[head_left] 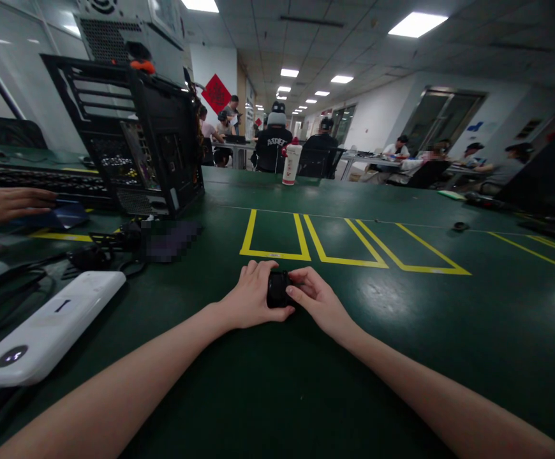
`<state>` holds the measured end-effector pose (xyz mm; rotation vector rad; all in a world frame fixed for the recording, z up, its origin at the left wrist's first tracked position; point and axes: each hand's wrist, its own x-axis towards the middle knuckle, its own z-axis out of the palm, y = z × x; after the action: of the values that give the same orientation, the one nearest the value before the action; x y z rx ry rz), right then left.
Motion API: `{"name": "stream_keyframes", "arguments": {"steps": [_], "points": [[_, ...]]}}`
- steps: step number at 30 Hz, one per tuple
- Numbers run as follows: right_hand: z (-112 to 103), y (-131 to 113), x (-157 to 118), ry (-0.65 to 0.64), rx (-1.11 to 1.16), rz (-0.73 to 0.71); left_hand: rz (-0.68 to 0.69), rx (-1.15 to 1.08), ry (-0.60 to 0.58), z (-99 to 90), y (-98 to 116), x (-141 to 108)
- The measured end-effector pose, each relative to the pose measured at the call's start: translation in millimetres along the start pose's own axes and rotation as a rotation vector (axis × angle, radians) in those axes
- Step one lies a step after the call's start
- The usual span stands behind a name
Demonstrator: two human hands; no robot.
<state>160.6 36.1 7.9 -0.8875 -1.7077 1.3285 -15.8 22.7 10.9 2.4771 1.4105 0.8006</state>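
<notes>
Head view: I observe 1 small black object [277,289] on the green table [277,395], in front of the wearer and just short of the yellow tape outlines [277,255]. My left hand [253,294] is curved around its left side, fingers over the far edge and thumb along the near edge; the grip is narrow, closed to the object's width. My right hand [316,298] meets the right side, its thumb and bent fingers pinched at that edge. The object thus lies between the 2 hands, its dark upper face exposed. Whether it is lifted off the surface, I cannot tell. To the left lie 1 white device [52,328] and 1 open black computer case [148,140]; 1 paper cup [291,164] stands beyond the outlines.
</notes>
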Motion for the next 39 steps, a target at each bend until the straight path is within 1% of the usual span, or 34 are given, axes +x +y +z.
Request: {"name": "stream_keyframes", "arguments": {"steps": [4, 6, 9, 13, 18, 21, 25, 30, 36, 39], "points": [[-2.3, 2.4, 3.5, -0.023, -0.046, 0.055, -0.001, 0.017, 0.016, 1.9, -1.3, 0.7], [-3.2, 3.0, 3.5, -0.046, -0.046, 0.045, 0.007, 0.027, 0.028, 2.7, -1.6, 0.7], [-3.7, 2.6, 1.5, -0.073, 0.025, 0.004, 0.012, 0.023, 0.030, 3.3, -1.4, 1.0], [-3.3, 1.1, -2.8, -0.103, 0.089, 0.014, 0.011, 0.015, 0.023, 1.7, -0.2, 1.5], [-1.9, 2.8, -2.4, -0.044, 0.044, -0.013, -0.009, 0.005, -0.025, -4.3, 2.8, 0.8], [-1.0, 4.8, -0.1, -0.017, 0.011, 0.007, -0.021, -0.003, -0.031, -6.1, 3.5, 0.3], [-1.0, 4.2, -1.5, -0.057, -0.047, 0.024, -0.006, 0.001, -0.021, -3.7, 2.1, 0.6], [-2.1, 2.7, -6.0, -0.116, 0.005, -0.015, 0.004, 0.029, 0.011, 1.1, -0.8, 1.5], [-1.1, 7.6, 0.2, -0.044, 0.028, -0.058, -0.001, 0.047, 0.013, 2.4, -1.0, 1.7], [-1.1, 8.5, 2.0, -0.036, 0.016, -0.024, 0.007, 0.062, 0.021, 3.1, -1.0, 1.7]]}}
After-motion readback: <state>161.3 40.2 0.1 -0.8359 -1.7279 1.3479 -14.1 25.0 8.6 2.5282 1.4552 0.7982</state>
